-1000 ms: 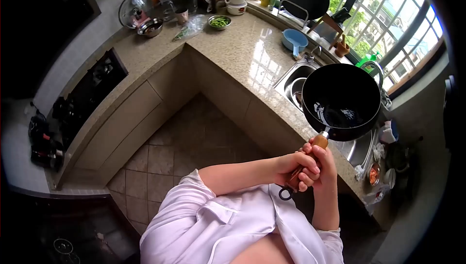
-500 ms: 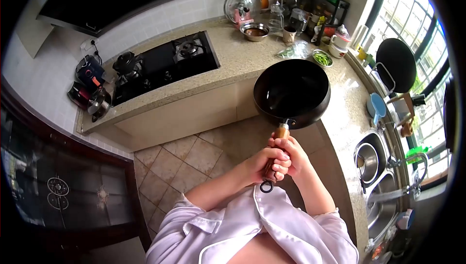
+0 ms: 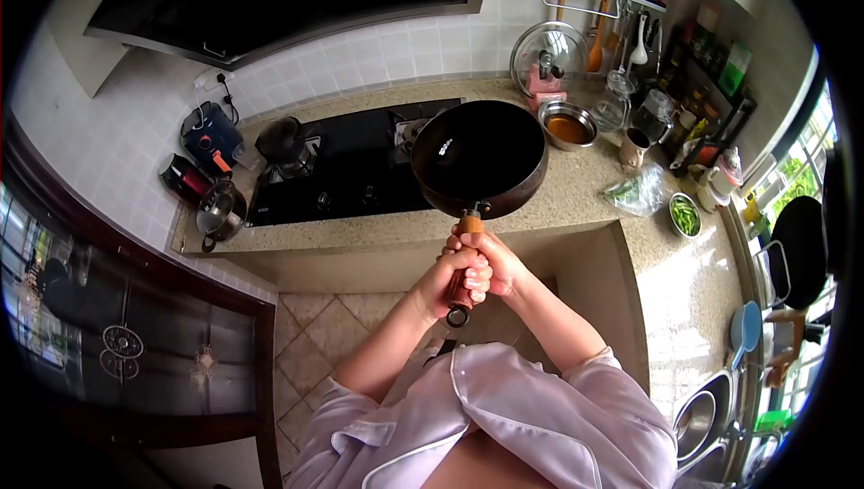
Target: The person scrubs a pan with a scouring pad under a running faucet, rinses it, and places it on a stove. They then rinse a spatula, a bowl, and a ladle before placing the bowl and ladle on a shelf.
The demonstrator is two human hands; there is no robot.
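Both hands are wrapped round the wooden handle [image 3: 471, 224] of a deep black wok [image 3: 480, 161], held out in front of my chest. My left hand [image 3: 457, 282] closes over the lower part of the grip, and my right hand [image 3: 497, 260] presses against it from the right side. Which arm's fingers overlap on the handle is hard to separate. The wok looks empty and dark inside. It hangs over the counter's front edge and covers the right end of the black gas stove [image 3: 351, 174].
A lidded pot [image 3: 286, 143] sits on the left burner, a steel pot [image 3: 221, 210] left of the stove. Right of the wok stand a steel bowl of brown liquid [image 3: 569, 125], a plastic bag [image 3: 637, 192] and a bowl of green vegetables [image 3: 685, 215]. The sink [image 3: 702, 417] is lower right.
The view has swung right to left toward the stove. The wok, still in both hands, has moved from beside the counter's corner to the right end of the stove.
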